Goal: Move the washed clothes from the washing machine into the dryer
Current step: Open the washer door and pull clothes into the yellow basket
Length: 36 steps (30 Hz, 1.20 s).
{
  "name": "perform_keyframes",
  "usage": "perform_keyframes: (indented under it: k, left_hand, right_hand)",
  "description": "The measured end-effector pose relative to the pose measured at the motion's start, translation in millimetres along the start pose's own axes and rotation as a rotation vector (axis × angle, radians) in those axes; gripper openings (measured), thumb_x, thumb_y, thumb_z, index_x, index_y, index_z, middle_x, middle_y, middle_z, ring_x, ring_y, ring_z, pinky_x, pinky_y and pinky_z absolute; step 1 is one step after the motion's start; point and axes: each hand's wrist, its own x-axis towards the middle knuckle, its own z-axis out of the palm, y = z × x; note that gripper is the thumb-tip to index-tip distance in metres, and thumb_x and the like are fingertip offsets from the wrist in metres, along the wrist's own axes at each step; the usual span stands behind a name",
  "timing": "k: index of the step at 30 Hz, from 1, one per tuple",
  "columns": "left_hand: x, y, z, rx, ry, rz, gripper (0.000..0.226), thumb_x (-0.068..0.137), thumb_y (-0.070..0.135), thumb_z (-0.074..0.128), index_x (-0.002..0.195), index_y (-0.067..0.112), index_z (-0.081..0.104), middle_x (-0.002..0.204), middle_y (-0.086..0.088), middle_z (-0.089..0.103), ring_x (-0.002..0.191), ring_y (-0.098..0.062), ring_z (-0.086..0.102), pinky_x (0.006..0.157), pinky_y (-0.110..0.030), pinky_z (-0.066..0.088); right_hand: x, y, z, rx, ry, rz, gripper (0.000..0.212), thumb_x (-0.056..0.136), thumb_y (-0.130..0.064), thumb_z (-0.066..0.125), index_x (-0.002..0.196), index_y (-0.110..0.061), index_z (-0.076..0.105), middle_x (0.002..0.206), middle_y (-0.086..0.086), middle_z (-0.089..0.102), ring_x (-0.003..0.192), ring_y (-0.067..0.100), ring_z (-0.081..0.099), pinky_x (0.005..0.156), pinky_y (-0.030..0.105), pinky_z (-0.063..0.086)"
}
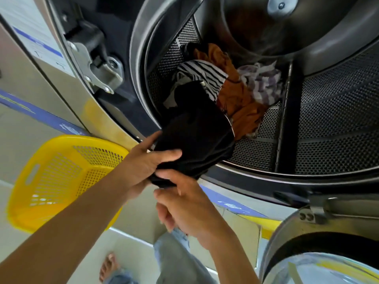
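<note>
drum (328, 111): I've got loads of room inside, other clothes (242, 95) piled at the back | door rim (256, 177): black garment (196, 132) drapes over it, could snag or slide out | basket (61, 177): empty, lower left | left hand (143, 162) and right hand (188, 203): both clamped on garment's near end, close together
</note>
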Motion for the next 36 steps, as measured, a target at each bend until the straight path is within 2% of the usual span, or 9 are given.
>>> perform_keyframes:
  k: [5, 8, 12, 15, 19, 25, 31, 34, 36]
  left_hand:
    - [3, -12, -3, 0.102, 0.111, -0.002, 0.046, 0.077, -0.008, 0.061, 0.113, 0.02, 0.069, 0.089, -0.005, 0.068, 0.084, -0.022, 0.063, 0.075, -0.035, 0.051]
    - [3, -16, -9, 0.143, 0.101, 0.017, 0.043, 0.075, -0.009, 0.058, 0.107, 0.016, 0.072, 0.087, -0.004, 0.068, 0.081, -0.021, 0.063, 0.075, -0.033, 0.049]
    - [-10, -26, -14, 0.185, 0.021, 0.061, 0.035, 0.067, -0.007, 0.063, 0.096, 0.009, 0.074, 0.086, -0.007, 0.07, 0.081, -0.021, 0.064, 0.073, -0.029, 0.05]
    - [-18, -33, -25, 0.165, 0.037, 0.067, 0.042, 0.057, 0.003, 0.063, 0.098, 0.005, 0.074, 0.095, -0.014, 0.073, 0.088, -0.023, 0.065, 0.081, -0.032, 0.049]
    - [-32, -31, -36, -0.127, 0.028, -0.007, 0.048, 0.071, 0.013, 0.063, 0.117, 0.001, 0.065, 0.121, -0.021, 0.067, 0.109, -0.029, 0.066, 0.099, -0.04, 0.047]
    - [-56, -33, -61, -0.224, 0.163, 0.074, 0.046, 0.083, 0.033, 0.07, 0.124, 0.013, 0.064, 0.123, -0.013, 0.068, 0.116, -0.03, 0.064, 0.105, -0.048, 0.046]
    - [-100, -45, -119, -0.241, 0.472, 0.068, 0.045, 0.067, 0.018, 0.079, 0.11, 0.015, 0.065, 0.1, -0.015, 0.071, 0.088, -0.029, 0.069, 0.08, -0.043, 0.054]
    - [-112, -50, -146, -0.255, 0.525, 0.111, 0.037, 0.076, 0.012, 0.071, 0.112, 0.01, 0.063, 0.1, -0.016, 0.07, 0.089, -0.028, 0.069, 0.082, -0.042, 0.054]
    - [-107, -56, -161, -0.245, 0.578, 0.101, 0.032, 0.084, 0.01, 0.065, 0.115, 0.008, 0.062, 0.104, -0.017, 0.071, 0.094, -0.03, 0.069, 0.085, -0.045, 0.053]
  right_hand:
    - [17, 14, -44, -0.193, 0.482, -0.201, 0.026, 0.097, -0.018, 0.056, 0.107, -0.038, 0.07, 0.076, -0.007, 0.072, 0.069, 0.005, 0.068, 0.075, 0.036, 0.059]
    - [54, 8, -84, -0.301, 0.626, -0.248, 0.057, 0.086, -0.033, 0.072, 0.136, -0.048, 0.05, 0.127, -0.002, 0.061, 0.11, 0.009, 0.063, 0.098, 0.029, 0.05]
    - [98, 1, -106, -0.348, 0.455, -0.099, 0.097, 0.063, -0.056, 0.083, 0.146, -0.05, 0.033, 0.147, -0.005, 0.048, 0.134, 0.014, 0.049, 0.107, 0.026, 0.04]
    - [106, 8, -96, -0.409, 0.443, -0.049, 0.045, 0.073, -0.034, 0.079, 0.114, -0.035, 0.061, 0.1, -0.01, 0.069, 0.1, 0.015, 0.065, 0.083, 0.027, 0.049]
    - [80, 11, -61, -0.298, 0.5, -0.073, 0.014, 0.077, -0.024, 0.066, 0.075, -0.021, 0.053, 0.051, -0.01, 0.047, 0.058, 0.013, 0.046, 0.059, 0.029, 0.037]
    - [46, 21, 48, 0.073, 0.327, -0.08, 0.042, 0.066, -0.022, 0.059, 0.108, -0.031, 0.061, 0.097, -0.015, 0.07, 0.096, 0.004, 0.065, 0.095, 0.033, 0.053]
    - [52, 37, 125, 0.205, -0.042, -0.02, 0.068, 0.074, -0.01, 0.055, 0.128, -0.05, 0.049, 0.106, -0.018, 0.07, 0.09, -0.007, 0.067, 0.068, 0.02, 0.057]
    - [63, 36, 144, 0.111, -0.147, 0.003, 0.073, 0.069, -0.014, 0.053, 0.131, -0.052, 0.05, 0.116, -0.012, 0.07, 0.108, 0.005, 0.066, 0.088, 0.029, 0.057]
    - [77, 33, 152, 0.046, -0.172, 0.014, 0.064, 0.074, -0.011, 0.055, 0.126, -0.049, 0.054, 0.108, -0.015, 0.071, 0.103, 0.003, 0.065, 0.086, 0.016, 0.052]
